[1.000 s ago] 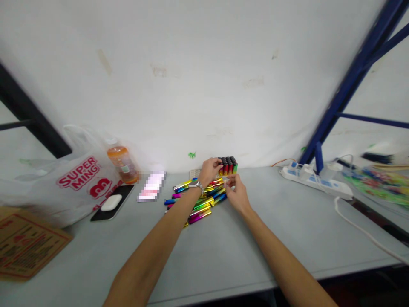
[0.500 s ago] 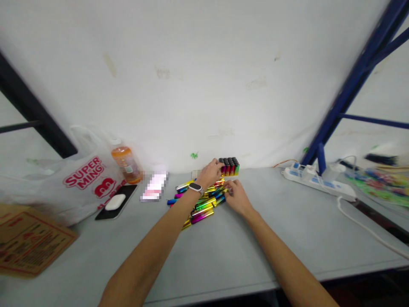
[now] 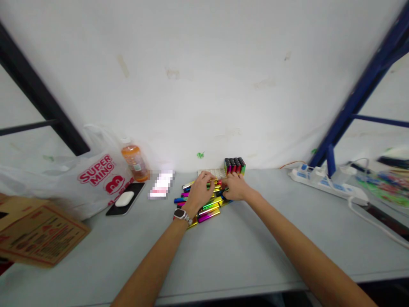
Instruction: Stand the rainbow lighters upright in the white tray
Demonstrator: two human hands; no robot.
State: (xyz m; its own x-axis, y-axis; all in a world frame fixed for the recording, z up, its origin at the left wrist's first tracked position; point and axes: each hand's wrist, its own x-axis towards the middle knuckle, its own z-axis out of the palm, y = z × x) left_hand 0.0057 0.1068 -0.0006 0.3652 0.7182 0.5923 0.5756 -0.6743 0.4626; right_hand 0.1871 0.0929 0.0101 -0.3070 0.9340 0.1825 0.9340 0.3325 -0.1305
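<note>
Cylinders (image 3: 209,215), loose and shiny, heaped on the bench (image 3: 249,256), under and between left hand (image 3: 200,190) and right hand (image 3: 237,187). Has drawn left hand back from upright black-topped block (image 3: 234,164) beyond, baring most of it, centring work on the loose ones. Bends fingers of both hands; cannot tell any grasp.

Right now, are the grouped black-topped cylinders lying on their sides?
No, the black-topped cylinders stand upright in a tight block near the wall.
</note>
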